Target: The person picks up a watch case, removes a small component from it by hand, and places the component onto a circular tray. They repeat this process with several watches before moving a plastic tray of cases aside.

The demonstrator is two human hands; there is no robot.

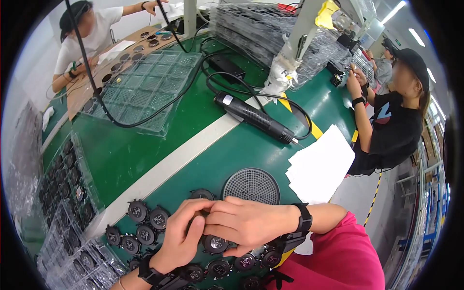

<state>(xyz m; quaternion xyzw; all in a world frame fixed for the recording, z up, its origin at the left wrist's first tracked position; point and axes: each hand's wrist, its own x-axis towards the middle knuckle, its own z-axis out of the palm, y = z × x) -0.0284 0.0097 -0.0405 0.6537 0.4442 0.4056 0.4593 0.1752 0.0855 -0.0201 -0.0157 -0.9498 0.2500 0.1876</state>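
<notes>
My left hand [182, 234] and my right hand [246, 223] meet over the near part of the green bench, fingers curled and touching. Between them shows something dark, mostly hidden by the fingers, so I cannot make out what they hold. Just under my right fingers is a round black watch case [215, 244]; whether it is held or lying on the bench is unclear. More such watch cases [137, 211] lie in loose rows to the left and below my hands. Beyond my knuckles sits a round grey dish [251, 186] with a grid of small holes.
A black electric screwdriver [253, 117] with a looping cable lies farther back. White paper sheets [321, 164] rest at the right. Clear compartment trays [154, 82] stand across the bench; filled ones [65, 179] are at left. Co-workers sit at far left [89, 34] and right [394, 121].
</notes>
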